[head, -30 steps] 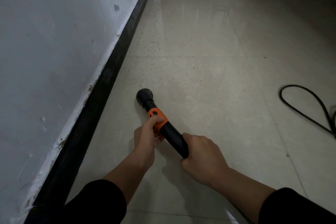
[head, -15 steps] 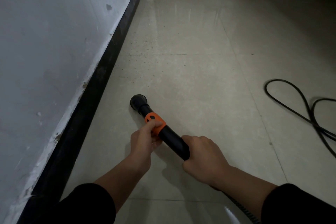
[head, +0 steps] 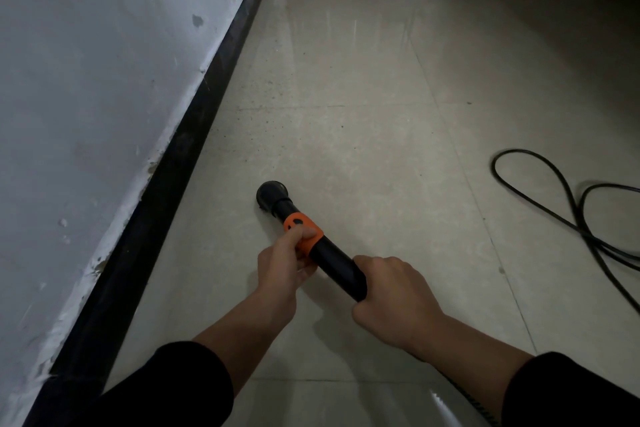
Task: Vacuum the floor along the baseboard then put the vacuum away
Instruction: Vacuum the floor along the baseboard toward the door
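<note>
Wand (head: 336,263) in left hand (head: 280,270), right hand (head: 391,302), nozzle (head: 272,194) on floor (head: 346,132)

Both hands grip the black vacuum wand (head: 332,262): left hand (head: 282,269) on its orange collar (head: 303,230), right hand (head: 391,298) behind; round nozzle (head: 272,193) near the baseboard (head: 194,135).

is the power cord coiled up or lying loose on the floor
Loose: the black cord lies in open, uneven loops on the tiled floor, right of the vacuum wand, unbundled.

The vacuum nozzle (head: 272,193) has slid back toward the person and a little farther from the baseboard (head: 192,135)
</note>
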The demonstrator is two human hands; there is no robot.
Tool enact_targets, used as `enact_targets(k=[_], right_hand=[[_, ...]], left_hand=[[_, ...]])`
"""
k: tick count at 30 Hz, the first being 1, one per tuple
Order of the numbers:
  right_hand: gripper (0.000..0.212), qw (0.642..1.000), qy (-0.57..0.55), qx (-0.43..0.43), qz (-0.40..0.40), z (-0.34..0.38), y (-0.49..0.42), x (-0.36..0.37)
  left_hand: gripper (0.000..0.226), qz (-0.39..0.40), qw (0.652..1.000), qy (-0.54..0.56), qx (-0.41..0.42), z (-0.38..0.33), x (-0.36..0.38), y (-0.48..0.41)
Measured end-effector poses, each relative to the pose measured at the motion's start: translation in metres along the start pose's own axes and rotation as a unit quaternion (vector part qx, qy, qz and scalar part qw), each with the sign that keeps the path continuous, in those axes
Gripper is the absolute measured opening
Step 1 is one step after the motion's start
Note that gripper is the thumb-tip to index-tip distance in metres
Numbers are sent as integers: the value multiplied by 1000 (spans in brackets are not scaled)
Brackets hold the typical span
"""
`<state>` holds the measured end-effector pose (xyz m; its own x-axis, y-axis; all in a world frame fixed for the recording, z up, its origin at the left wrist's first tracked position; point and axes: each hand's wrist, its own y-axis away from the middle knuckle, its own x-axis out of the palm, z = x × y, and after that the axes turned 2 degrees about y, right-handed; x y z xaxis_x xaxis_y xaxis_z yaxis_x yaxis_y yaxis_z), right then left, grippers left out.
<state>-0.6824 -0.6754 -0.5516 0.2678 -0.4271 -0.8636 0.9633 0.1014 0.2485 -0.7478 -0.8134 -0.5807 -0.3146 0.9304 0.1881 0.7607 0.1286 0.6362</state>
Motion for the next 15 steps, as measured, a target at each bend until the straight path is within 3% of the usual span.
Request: enact_targets(k=[15], right_hand=[[23,998,28,53,-27,-39,8,-17]], left_hand=[[15,43,999,-10,-9,19,51,1]])
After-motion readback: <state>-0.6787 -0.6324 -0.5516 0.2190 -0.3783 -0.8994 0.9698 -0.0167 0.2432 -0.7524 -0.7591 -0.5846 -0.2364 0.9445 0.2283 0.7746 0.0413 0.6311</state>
